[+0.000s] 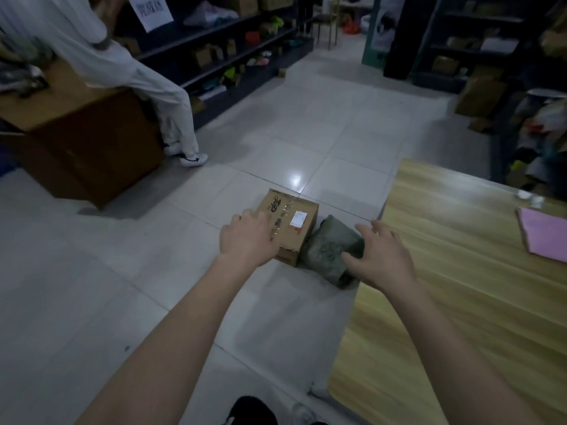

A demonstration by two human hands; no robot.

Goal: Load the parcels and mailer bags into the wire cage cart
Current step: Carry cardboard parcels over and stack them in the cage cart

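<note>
Cardboard parcel (291,222) at frame centre on glossy pale floor tiles (153,271): brown, boxy, tape strip along top seam, black print, small white label, dented near corner. Tight against its right side, grey-green mailer bag (328,253), crinkled plastic, lumpy pillow shape, beside edge of wood-grain table (460,286). Left hand (248,237) palm down over parcel's near left corner, fingers loosely bent, not clasping. Right hand (383,256) above bag's right end, fingers splayed, thumb toward bag; contact unclear. Both forearms stretched forward.

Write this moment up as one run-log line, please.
left hand: open, on brown cardboard box | right hand: open, over grey-green mailer bag | both items on white tiled floor
</note>
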